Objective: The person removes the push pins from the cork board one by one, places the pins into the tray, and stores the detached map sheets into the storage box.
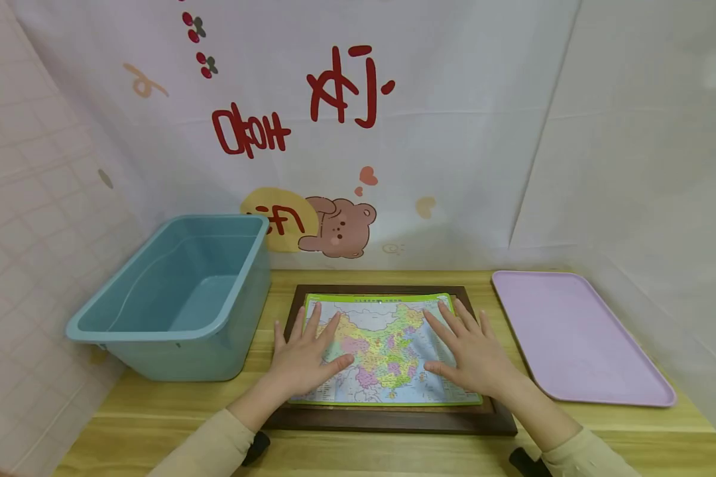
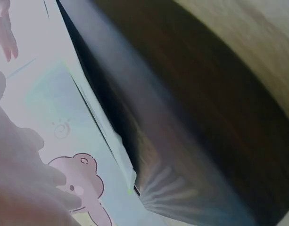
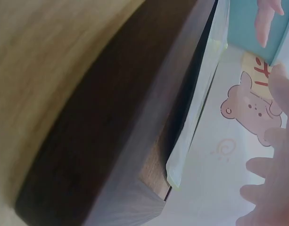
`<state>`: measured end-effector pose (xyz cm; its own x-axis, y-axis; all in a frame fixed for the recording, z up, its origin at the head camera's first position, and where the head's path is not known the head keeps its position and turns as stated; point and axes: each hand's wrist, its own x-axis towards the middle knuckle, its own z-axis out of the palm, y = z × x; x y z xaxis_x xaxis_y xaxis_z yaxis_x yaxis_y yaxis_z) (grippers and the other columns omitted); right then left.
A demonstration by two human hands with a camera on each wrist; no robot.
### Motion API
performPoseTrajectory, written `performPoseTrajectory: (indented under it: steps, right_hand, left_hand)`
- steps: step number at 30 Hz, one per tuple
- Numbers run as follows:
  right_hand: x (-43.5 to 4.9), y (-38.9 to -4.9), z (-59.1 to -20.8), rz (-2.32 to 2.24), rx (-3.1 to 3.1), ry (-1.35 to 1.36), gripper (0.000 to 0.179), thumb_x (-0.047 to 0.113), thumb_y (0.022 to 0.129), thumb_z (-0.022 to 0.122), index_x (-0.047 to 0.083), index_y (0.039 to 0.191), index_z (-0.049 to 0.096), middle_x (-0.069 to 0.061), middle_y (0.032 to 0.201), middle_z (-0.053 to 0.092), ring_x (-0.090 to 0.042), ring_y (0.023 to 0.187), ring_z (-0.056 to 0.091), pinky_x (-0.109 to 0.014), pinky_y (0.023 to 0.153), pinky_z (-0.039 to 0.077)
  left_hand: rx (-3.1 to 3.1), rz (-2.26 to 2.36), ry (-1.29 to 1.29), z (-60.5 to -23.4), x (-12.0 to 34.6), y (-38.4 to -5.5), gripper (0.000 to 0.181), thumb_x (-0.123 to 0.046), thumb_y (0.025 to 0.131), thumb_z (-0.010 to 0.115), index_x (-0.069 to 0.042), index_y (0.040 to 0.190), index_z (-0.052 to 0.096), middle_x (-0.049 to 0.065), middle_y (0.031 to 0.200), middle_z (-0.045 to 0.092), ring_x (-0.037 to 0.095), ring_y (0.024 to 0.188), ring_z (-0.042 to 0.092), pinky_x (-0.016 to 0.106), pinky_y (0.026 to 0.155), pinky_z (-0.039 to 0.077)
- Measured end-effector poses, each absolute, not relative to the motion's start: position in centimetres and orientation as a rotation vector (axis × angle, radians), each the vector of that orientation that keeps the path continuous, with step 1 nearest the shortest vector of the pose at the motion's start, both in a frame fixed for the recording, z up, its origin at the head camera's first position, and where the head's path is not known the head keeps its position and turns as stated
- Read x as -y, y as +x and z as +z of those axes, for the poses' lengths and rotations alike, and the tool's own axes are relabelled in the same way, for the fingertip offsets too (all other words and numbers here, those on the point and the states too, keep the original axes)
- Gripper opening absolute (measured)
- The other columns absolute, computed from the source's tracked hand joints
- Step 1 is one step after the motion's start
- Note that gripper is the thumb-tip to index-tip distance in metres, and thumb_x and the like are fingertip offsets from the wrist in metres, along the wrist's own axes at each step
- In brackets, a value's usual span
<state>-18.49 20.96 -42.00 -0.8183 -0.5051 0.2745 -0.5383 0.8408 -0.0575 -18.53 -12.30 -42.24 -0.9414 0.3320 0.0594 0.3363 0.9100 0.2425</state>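
Observation:
A map sheet (image 1: pixel 382 361) with a green border lies inside a dark brown picture frame (image 1: pixel 388 421), its bare brown backing showing along the lower edge. My left hand (image 1: pixel 301 361) is over the map's left side, fingers straight and spread, the little finger out over the frame's left bar. Over the right side, my right hand (image 1: pixel 482 358) has its fingers fanned out too, the thumb pointing inward. Both wrist views show the sheet's edge raised a little above the frame's inner lip, with the left hand (image 2: pixel 26 174) and right hand (image 3: pixel 281 174) beside it.
A blue-green plastic tub (image 1: pixel 244 331) stands at the left of the wooden table (image 1: pixel 334 454). On the right lies a flat lilac tray (image 1: pixel 579 338). Behind the table hangs a white cloth (image 1: pixel 453 146) printed with a bear and red characters.

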Motion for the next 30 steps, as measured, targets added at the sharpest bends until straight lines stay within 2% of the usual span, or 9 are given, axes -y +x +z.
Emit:
performPoseTrajectory:
  steps: [6, 11, 16, 24, 30]
  right_hand:
    - [-20.9, -18.5, -41.9, 0.234, 2.725, 0.788, 0.087, 0.059, 0.087, 0.067, 0.015, 0.155, 0.035, -0.018, 0.158, 0.029, -0.042, 0.147, 0.014, -0.073, 0.107, 0.011]
    - [-20.7, -18.5, -41.6, 0.267, 2.689, 0.762, 0.087, 0.056, 0.086, 0.07, 0.015, 0.154, 0.036, -0.018, 0.155, 0.035, -0.041, 0.146, 0.018, -0.071, 0.108, 0.011]
    - [-20.4, -18.5, -41.3, 0.296, 2.67, 0.738, 0.086, 0.054, 0.086, 0.071, 0.014, 0.154, 0.038, -0.017, 0.154, 0.038, -0.041, 0.145, 0.021, -0.07, 0.109, 0.012]
    - [-20.1, -18.7, -41.4, 0.343, 2.63, 0.729, 0.084, 0.051, 0.084, 0.074, 0.014, 0.152, 0.041, -0.016, 0.151, 0.043, -0.04, 0.143, 0.028, -0.07, 0.108, 0.015]
    - [-19.9, -19.0, -41.8, 0.37, 2.578, 0.719, 0.081, 0.049, 0.083, 0.076, 0.013, 0.149, 0.045, -0.016, 0.145, 0.05, -0.041, 0.138, 0.037, -0.071, 0.107, 0.018]
  left_hand:
    - [3.02, -0.366, -0.559, -42.0, 12.0, -18.2, 0.085, -0.073, 0.092, 0.043, -0.025, 0.159, 0.022, 0.015, 0.164, 0.007, 0.04, 0.148, -0.007, 0.072, 0.104, -0.013]
    - [2.972, -0.357, -0.582, -41.8, 11.7, -17.9, 0.088, -0.077, 0.09, 0.04, -0.023, 0.158, 0.026, 0.016, 0.163, 0.011, 0.041, 0.148, -0.004, 0.073, 0.105, -0.009]
    - [2.931, -0.386, -0.597, -41.8, 11.3, -17.6, 0.084, -0.07, 0.091, 0.049, -0.022, 0.157, 0.03, 0.017, 0.162, 0.016, 0.041, 0.148, 0.0, 0.074, 0.105, -0.006]
    - [2.89, -0.377, -0.604, -41.9, 11.2, -17.4, 0.085, -0.072, 0.09, 0.047, -0.022, 0.157, 0.031, 0.015, 0.162, 0.02, 0.04, 0.148, 0.006, 0.073, 0.107, -0.003]
    - [2.84, -0.42, -0.612, -42.2, 10.9, -17.4, 0.084, -0.069, 0.09, 0.053, -0.019, 0.155, 0.036, 0.014, 0.16, 0.025, 0.041, 0.147, 0.012, 0.073, 0.107, 0.003]
